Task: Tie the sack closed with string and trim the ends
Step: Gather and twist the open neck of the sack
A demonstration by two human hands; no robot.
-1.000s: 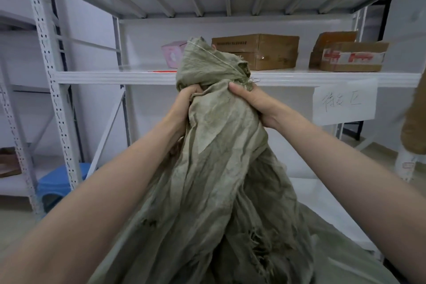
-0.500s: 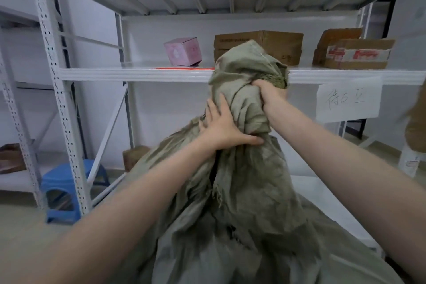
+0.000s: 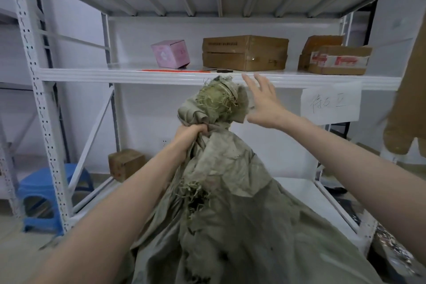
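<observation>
A large olive-green woven sack (image 3: 230,203) stands in front of me, its frayed mouth bunched into a neck. My left hand (image 3: 190,132) is clenched around that neck, just under the ruffled top (image 3: 219,101). My right hand (image 3: 262,101) is off the sack, fingers spread, raised beside the top and just below the shelf edge. On the shelf lie a thin red string (image 3: 175,71) and a dark-handled cutting tool (image 3: 219,70), close behind the sack's top.
A white metal rack (image 3: 138,76) faces me; its shelf holds a pink box (image 3: 171,56) and cardboard boxes (image 3: 245,52). A paper label (image 3: 330,104) hangs on the shelf edge. A blue stool (image 3: 46,193) and a small brown box (image 3: 125,163) sit low on the left.
My left hand went from pressing flat on the sack to gripping its neck. My right hand let go of the top and opened, lifting toward the shelf. The sack's top dropped lower.
</observation>
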